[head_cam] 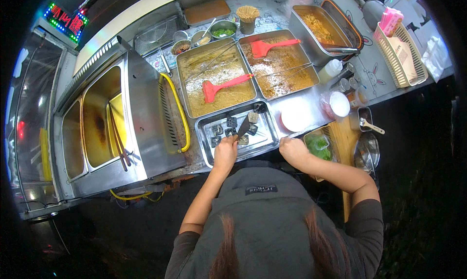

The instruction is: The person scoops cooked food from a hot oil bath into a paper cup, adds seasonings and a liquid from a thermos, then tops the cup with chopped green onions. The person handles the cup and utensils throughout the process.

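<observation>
A shallow stainless-steel tray (204, 153) lies before me with several black tofu-like cubes (231, 121) in it. Some cubes, such as the pale-sided cube (253, 117), show a lighter face. My left hand (225, 153) grips a dark flat-bladed tool (243, 126), a knife or small spatula, whose blade is among the cubes. At the tray's right rim, my right hand (293, 151) is closed around a thin metal tool (270, 137). Its thin shaft reaches over the tray toward the cubes; its exact kind is unclear.
Beyond are two sauce trays (195, 109) (310, 83) with red brushes (228, 86) (271, 47). A fryer (142, 133) with yellow oil and chopsticks (116, 137) stands left. Rightward are a white bowl (294, 118), a squeeze bottle (330, 71) and a greens basket (330, 135).
</observation>
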A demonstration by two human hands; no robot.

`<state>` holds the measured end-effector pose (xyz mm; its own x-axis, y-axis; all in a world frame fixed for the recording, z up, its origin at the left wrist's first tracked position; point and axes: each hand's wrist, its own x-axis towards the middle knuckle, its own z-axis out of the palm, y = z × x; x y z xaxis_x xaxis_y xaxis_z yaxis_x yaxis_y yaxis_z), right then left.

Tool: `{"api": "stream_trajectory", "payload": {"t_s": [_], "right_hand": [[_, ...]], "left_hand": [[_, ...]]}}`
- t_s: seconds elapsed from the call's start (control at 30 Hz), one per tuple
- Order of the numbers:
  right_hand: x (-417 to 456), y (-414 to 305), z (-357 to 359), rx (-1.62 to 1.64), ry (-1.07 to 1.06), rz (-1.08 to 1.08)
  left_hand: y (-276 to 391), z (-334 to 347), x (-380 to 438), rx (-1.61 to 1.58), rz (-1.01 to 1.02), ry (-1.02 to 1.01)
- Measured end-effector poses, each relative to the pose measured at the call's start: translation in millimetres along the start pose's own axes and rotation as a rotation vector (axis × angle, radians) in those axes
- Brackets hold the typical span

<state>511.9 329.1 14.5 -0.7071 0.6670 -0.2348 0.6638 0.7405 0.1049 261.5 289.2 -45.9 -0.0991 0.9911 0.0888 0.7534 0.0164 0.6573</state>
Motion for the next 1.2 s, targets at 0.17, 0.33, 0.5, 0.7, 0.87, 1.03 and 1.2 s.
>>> {"api": "stream_trajectory", "payload": {"t_s": [0.17, 0.33, 0.5, 0.7, 0.87, 1.03, 1.2], "right_hand": [[-18, 4, 11, 0.049, -0.017, 0.013], [-15, 13, -3, 0.087, 0.048, 0.104], [14, 35, -6, 0.08, 0.155, 0.16], [31, 25, 12, -0.042, 0.059, -0.016], [20, 14, 20, 0.028, 0.081, -0.04], [-1, 18, 10, 0.075, 0.037, 0.008], [-2, 17, 12, 0.04, 0.017, 0.034]], "left_hand": [[0, 4, -4, 0.107, -0.007, -0.038], [-7, 3, -11, 0.041, -0.016, -0.028], [-1, -11, -12, 0.052, -0.015, -0.033], [-2, 4, 19, 0.107, -0.002, 0.003], [-16, 10, 13, 0.12, 0.026, 0.043], [-9, 8, -1, 0.126, -0.007, 0.026], [-12, 8, -3, 0.069, -0.01, 0.027]]}}
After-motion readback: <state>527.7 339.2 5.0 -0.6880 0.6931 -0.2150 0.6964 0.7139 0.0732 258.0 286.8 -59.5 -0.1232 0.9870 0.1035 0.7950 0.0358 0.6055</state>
